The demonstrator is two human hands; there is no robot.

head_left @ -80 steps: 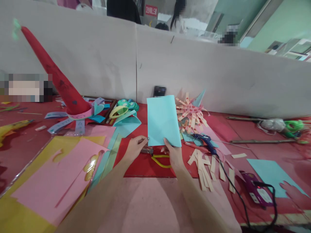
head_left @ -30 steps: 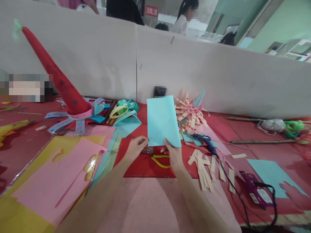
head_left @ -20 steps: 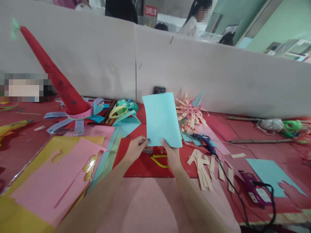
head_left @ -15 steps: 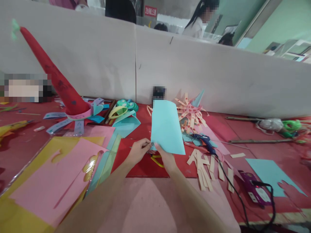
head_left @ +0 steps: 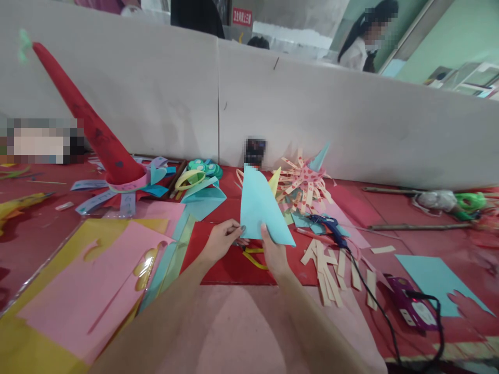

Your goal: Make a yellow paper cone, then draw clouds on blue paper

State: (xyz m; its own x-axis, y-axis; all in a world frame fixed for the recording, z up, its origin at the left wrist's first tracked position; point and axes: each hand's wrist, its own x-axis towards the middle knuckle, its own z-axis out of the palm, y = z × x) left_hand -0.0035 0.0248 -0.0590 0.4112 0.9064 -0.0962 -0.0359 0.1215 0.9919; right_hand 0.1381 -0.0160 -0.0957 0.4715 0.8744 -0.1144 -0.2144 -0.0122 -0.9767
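Note:
A sheet of light blue paper (head_left: 259,208) stands tilted up between my two hands, its upper right side curling over toward a point at the top. My left hand (head_left: 223,240) pinches its lower left corner between thumb and fingers. On the lower right part, my right hand (head_left: 274,252) grips it with the thumb on the near face and the fingers behind, hidden. Below the paper, scissors with yellow handles (head_left: 255,259) lie on a red sheet (head_left: 226,270); their blades are partly covered.
Left are a tall red paper cone (head_left: 89,119) and stacked coloured sheets (head_left: 105,285). Right are cream paper strips (head_left: 325,275), a blue glue gun (head_left: 331,226), its black cable, a purple box (head_left: 411,304) and a spiky paper piece (head_left: 306,179). A grey partition (head_left: 156,93) stands behind.
The blue paper has gone from nearly flat to curled, its upper right edge bending inward. My right hand has shifted slightly right and down. A person beyond the partition has moved right.

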